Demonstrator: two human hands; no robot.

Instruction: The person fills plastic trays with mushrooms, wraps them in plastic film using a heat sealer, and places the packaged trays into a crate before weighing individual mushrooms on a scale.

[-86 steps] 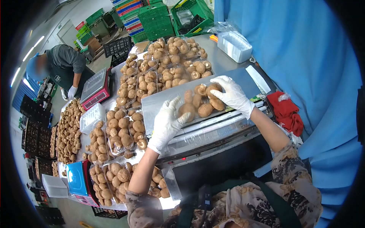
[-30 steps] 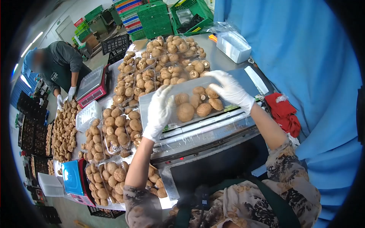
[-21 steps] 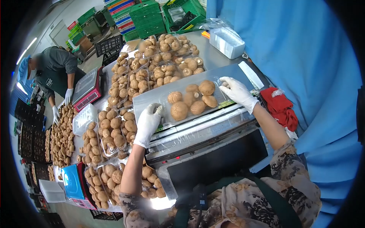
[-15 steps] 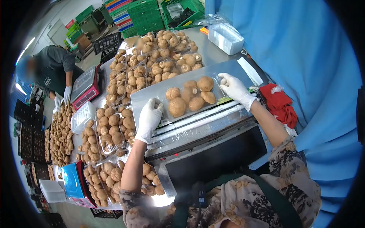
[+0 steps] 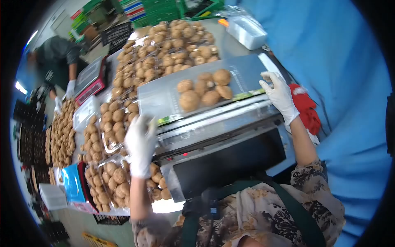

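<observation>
At the packing table's far-left edge, a co-worker's gloved hand (image 5: 70, 88) is above loose brown mushrooms (image 5: 61, 136). The white-gloved left hand (image 5: 141, 144) hovers at the left edge of the steel film-wrapping machine (image 5: 158, 99); blur hides its grip. The clear plastic tray of brown mushrooms (image 5: 203, 88) sits mid-plate. The white-gloved right hand (image 5: 279, 92) is spread, empty, at the right edge. This looks like wrapping; the next move calls for drawing film taut over the tray. No writing is legible.

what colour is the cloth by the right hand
Red. The cloth beside the right hand shows best in the head view, the only one.
</observation>
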